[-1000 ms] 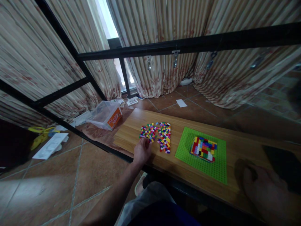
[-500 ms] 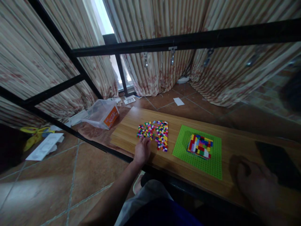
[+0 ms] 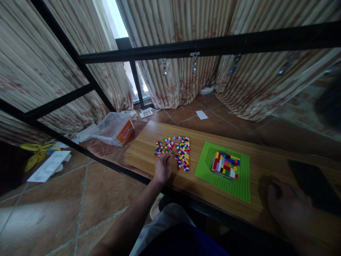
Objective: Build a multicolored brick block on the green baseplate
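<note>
My left hand [image 3: 163, 168] is at the near edge of a pile of small multicoloured building bricks [image 3: 183, 153], thumb and fingertips pinched together. Whatever may be between those fingertips is too small to make out. To the right lies a green baseplate [image 3: 241, 190], and on it stands a block [image 3: 226, 165] built of bricks in many colours. Beyond the plate's right edge, my right hand [image 3: 289, 204] rests on the wooden table [image 3: 149, 142] in shadow. Its fingers are curled, and the inside of the hand is hidden.
A dark flat object [image 3: 311, 183] lies beside my right hand. Off the table's left end is a clear plastic box [image 3: 110, 129] with an orange label. A black metal rail [image 3: 176, 48] with hanging clips crosses in front of the curtains [image 3: 186, 17]. White packaging [image 3: 49, 166] lies on the tiled floor.
The view has shifted slightly, so the table appears a little further left. My left hand stays by the pile, its pinched fingers now turned slightly rightward. My right hand remains beside the baseplate.
</note>
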### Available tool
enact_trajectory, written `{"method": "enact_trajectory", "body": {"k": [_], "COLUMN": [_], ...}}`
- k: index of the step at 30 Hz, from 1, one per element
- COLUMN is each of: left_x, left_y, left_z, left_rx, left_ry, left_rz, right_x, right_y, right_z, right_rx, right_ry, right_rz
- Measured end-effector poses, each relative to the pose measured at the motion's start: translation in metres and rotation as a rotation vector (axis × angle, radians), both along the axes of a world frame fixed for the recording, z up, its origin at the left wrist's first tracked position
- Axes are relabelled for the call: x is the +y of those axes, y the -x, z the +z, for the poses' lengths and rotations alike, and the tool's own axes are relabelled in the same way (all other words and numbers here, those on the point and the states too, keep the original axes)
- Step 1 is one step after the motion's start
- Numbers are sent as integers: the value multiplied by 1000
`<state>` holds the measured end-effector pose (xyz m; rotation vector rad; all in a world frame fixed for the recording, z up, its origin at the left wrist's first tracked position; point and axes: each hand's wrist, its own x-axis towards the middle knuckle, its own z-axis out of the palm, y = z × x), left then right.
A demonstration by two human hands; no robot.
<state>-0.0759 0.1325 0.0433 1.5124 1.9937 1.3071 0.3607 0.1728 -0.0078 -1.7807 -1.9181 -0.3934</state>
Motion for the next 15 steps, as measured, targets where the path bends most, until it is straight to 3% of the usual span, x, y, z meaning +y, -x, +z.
{"method": "enact_trajectory", "body": {"k": [9,15], "left_x": [8,8], "left_y": [-2,-6], "left_z": [0,-8], "left_rx": [-62,-386], "left_ry": [42,-51], "left_rz": [15,-50], "right_x": [2,1], "right_y": [-4,-1], "right_z": [-3,0], "right_rx": [-102,-86], "right_ry": [3,-7], "right_rz": [13,12]}}
